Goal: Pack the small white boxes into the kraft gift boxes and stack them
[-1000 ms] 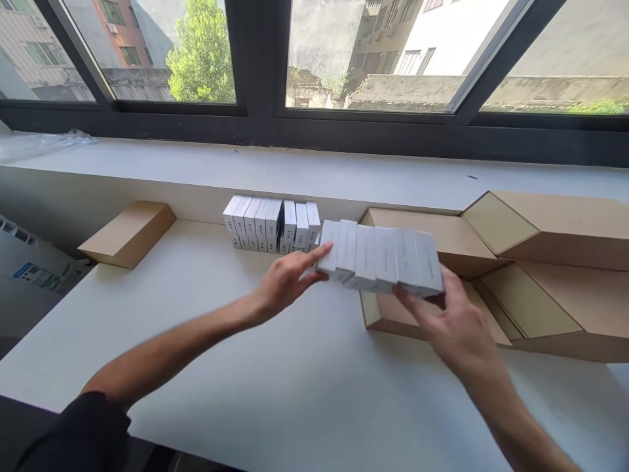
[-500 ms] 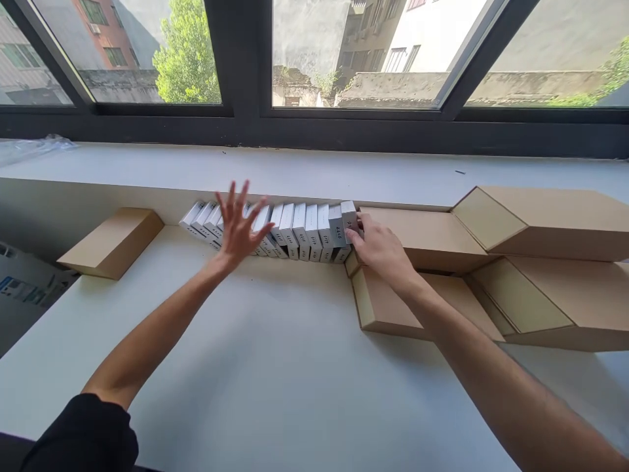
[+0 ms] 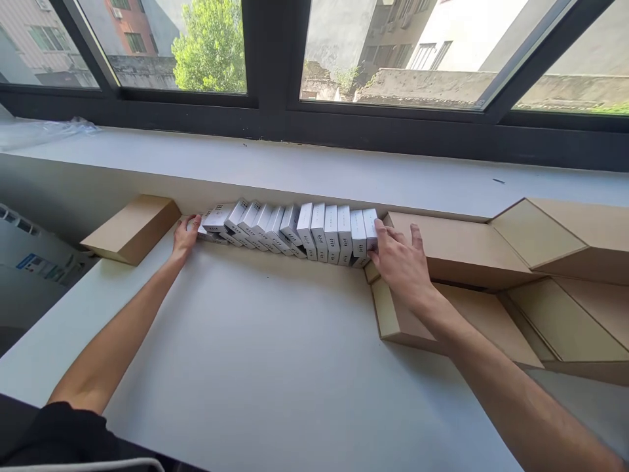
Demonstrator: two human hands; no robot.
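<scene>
Basically, the white cartons (image 3: pixel 331 233) stand in one long row at the far side of the bench (image 3: pixel 275 367), along the wall below the sill (image 3: pixel 314 167). Right half: tidy, close to upright, printed ends facing near. Left half: sloppy, leaning over, with the leftmost ones almost flat. So I'd call the row laid out, not squared up; remaining slack looks to be on the left.

Left hand (image 3: pixel 185 237): at the row's left end, fingers curled against the last carton; can't tell if its grip is closed. Right hand (image 3: pixel 400 262): grip open, thumb and fingertips against the right end carton, other fingers spread.

Containers: cartons look closed, contents not visible. Kraft box (image 3: pixel 132 226) far left, shut. Larger kraft boxes (image 3: pixel 452 246) overlap on the right; can't see inside those either.
</scene>
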